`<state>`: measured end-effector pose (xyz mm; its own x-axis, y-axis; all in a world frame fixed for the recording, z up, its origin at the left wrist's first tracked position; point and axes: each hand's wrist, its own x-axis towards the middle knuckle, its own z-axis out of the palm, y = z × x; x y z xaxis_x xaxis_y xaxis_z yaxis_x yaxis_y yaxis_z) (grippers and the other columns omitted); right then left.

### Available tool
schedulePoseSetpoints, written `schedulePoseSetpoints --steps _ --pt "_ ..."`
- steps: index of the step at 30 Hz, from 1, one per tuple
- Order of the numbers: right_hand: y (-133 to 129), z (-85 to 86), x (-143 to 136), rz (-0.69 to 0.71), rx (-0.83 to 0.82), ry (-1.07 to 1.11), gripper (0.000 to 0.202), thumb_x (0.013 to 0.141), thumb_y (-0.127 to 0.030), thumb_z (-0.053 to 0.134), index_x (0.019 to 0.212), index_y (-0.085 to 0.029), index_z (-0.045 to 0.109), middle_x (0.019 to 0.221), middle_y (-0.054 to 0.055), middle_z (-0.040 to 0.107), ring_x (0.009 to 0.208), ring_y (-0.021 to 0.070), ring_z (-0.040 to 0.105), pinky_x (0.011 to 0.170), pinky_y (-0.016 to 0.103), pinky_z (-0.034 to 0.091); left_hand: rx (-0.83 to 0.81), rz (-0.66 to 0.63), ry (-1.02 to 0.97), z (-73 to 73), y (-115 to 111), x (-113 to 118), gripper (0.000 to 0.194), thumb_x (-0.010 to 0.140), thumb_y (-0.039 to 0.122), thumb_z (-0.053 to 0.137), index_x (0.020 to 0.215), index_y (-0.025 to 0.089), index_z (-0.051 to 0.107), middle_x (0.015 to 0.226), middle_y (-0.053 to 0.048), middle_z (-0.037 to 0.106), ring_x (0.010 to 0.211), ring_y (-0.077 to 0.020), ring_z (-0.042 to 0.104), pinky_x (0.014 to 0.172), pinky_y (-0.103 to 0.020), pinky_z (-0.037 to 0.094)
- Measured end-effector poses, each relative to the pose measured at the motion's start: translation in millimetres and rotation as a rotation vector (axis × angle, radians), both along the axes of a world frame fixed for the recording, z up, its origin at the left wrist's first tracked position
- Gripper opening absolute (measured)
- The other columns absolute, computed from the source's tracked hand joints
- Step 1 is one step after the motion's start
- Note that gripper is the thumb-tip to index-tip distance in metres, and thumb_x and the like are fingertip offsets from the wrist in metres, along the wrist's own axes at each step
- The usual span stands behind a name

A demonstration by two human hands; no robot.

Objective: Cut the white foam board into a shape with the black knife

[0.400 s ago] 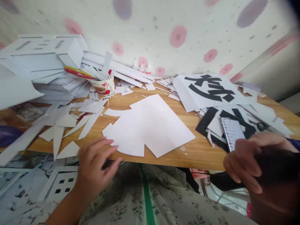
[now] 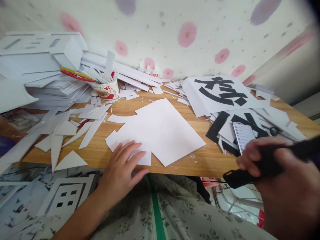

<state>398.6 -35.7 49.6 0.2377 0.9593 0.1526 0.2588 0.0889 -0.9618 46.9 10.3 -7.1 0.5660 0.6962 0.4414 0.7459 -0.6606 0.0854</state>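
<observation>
In the head view, a white cut sheet (image 2: 170, 133) with angled and curved edges lies on the wooden table. My left hand (image 2: 126, 163) is over its lower left part, fingers spread and holding nothing; whether the fingertips press on the sheet I cannot tell. At the right, my right hand (image 2: 287, 173) is wrapped round a long black handle-like object (image 2: 240, 178) with a slot near its end. Blur hides its exact kind. Just beyond that hand lies a lit phone (image 2: 243, 135) on black and white cut pieces.
A paper cup (image 2: 106, 90) of strips and tools stands back left, before stacked white boards (image 2: 57, 90). White offcuts (image 2: 92, 130) lie left. A sheet with black lettering (image 2: 225, 93) and scissors (image 2: 277, 130) are at the right. Small bottles (image 2: 148, 70) stand by the wall.
My left hand has moved right, from the sheet's left edge to over its lower part. My right hand has turned, bringing more of the black object into sight. The view has shifted slightly.
</observation>
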Motion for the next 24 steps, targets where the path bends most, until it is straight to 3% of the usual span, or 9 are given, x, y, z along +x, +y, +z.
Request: schedulePoseSetpoints --steps 2,4,7,10,14,17,20,24 --pt "12 -2.3 -3 -0.038 -0.122 -0.018 0.025 0.084 -0.049 0.060 0.098 -0.027 0.061 0.076 0.002 0.062 0.045 0.0131 0.050 0.046 0.031 0.043 0.066 0.082 -0.045 -2.6 -1 -10 0.030 0.087 0.026 0.062 0.115 0.017 0.055 0.127 -0.016 0.057 0.123 -0.0337 0.052 0.105 -0.056 0.039" --pt "25 -8.1 -6 0.016 -0.280 -0.226 0.032 0.082 -0.045 0.063 0.106 -0.024 0.061 0.090 0.005 0.069 0.049 0.0156 0.059 0.048 0.031 0.047 0.115 0.163 -0.094 -5.4 -5 -22 0.028 0.087 0.025 0.063 0.113 0.018 0.056 0.123 -0.015 0.059 0.114 -0.0318 0.057 0.098 -0.051 0.046" --pt "42 -16.1 -15 0.086 -0.347 -0.645 0.039 0.088 -0.040 0.052 0.121 -0.020 0.059 0.113 0.010 0.070 0.086 0.0269 0.070 0.076 0.040 0.054 0.163 0.309 -0.095 -9.7 -10 -38 0.027 0.087 0.030 0.062 0.111 0.020 0.057 0.118 -0.014 0.060 0.103 -0.0320 0.061 0.089 -0.051 0.049" --pt "54 -17.7 -23 0.139 -0.359 -0.844 0.042 0.090 -0.034 0.046 0.126 -0.016 0.058 0.124 0.013 0.067 0.112 0.0321 0.064 0.095 0.046 0.047 0.131 0.374 -0.061 -12.9 -12 -46 0.029 0.089 0.036 0.057 0.113 0.019 0.056 0.120 -0.014 0.059 0.103 -0.0334 0.061 0.087 -0.052 0.049" --pt "56 -14.5 -23 0.168 -0.401 -0.875 0.043 0.090 -0.035 0.044 0.126 -0.017 0.059 0.120 0.013 0.070 0.106 0.0313 0.067 0.090 0.043 0.049 0.068 0.342 -0.062 -14.2 -9 -44 0.031 0.090 0.037 0.054 0.116 0.020 0.055 0.123 -0.013 0.058 0.107 -0.0307 0.061 0.089 -0.048 0.050" --pt "48 -14.0 -18 0.126 -0.454 -0.854 0.045 0.091 -0.043 0.042 0.125 -0.018 0.059 0.093 0.010 0.076 0.084 0.0290 0.072 0.072 0.037 0.052 0.051 0.365 -0.082 -14.2 -9 -39 0.030 0.090 0.038 0.054 0.115 0.021 0.055 0.124 -0.012 0.058 0.107 -0.0300 0.061 0.089 -0.047 0.051" --pt "33 -15.5 -15 0.126 -0.486 -0.807 0.049 0.091 -0.051 0.040 0.124 -0.020 0.058 0.069 0.004 0.072 0.064 0.0255 0.070 0.057 0.032 0.049 0.003 0.393 -0.112 -15.2 -5 -36 0.029 0.090 0.038 0.052 0.113 0.021 0.057 0.126 -0.011 0.058 0.108 -0.0292 0.062 0.089 -0.046 0.052" --pt "15 -16.2 -19 0.241 -0.471 -0.766 0.040 0.092 -0.049 0.042 0.118 -0.025 0.060 0.076 0.002 0.074 0.062 0.0214 0.068 0.061 0.029 0.050 -0.148 0.356 -0.068 -14.8 13 -37 0.037 0.089 0.044 0.052 0.117 0.021 0.061 0.136 -0.011 0.056 0.127 -0.0333 0.052 0.100 -0.049 0.048"
